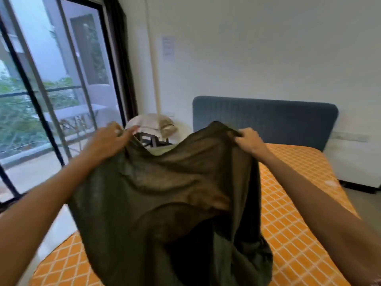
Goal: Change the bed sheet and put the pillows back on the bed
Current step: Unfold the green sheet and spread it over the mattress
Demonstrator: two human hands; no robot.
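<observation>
Mattress (299,234), orange with white lattice, fills lower and right frame; no sheet spread on it yet. Blue headboard (266,118) at centre right against the white wall. Glass door (51,89) fills the left side.

Dark olive sheet (169,193) hangs bunched at centre frame, held above the mattress, lower folds trailing to the bottom edge.

Pillows (152,123) piled off the bed on what looks like a chair, just left of the headboard.

Left hand (109,141) grips the sheet's upper edge, fingers curled into the cloth. Right hand (249,141) pinches the edge likewise.

Judged step: opening out the sheet. Next calls for finding corners, spreading arms wider, then casting it flat toward the headboard.
</observation>
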